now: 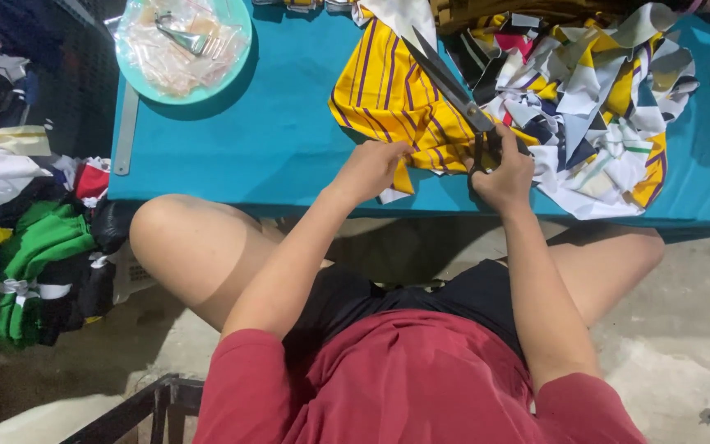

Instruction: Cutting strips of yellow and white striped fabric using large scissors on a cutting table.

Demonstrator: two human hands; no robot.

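Two hands work at the near edge of the teal surface [232, 140]: the right hand [503, 168] is closed through the handles of the scissors [445, 78], whose long blades stand parted and point up and to the left over the cloth, while the left hand [375, 164] pinches the near edge of the yellow striped cloth [388, 90] and holds it flat. The cloth lies on the surface between the two hands and stretches away from the person, its lower edge just at the table's rim. Judging by the parted blades resting on the fabric, a cut through the striped piece is in hand; closing the blades cleanly would call for the left hand to keep the cloth taut and clear of the edge. Right of the scissors, touching the cloth, sits a heap of scraps [610, 99] (white, yellow, dark and red bits). Further left on the surface lie a round teal plate [236, 62] with a plastic bag and a metal ruler [125, 131]. Folded clothes [39, 247] are piled on the floor to the left.
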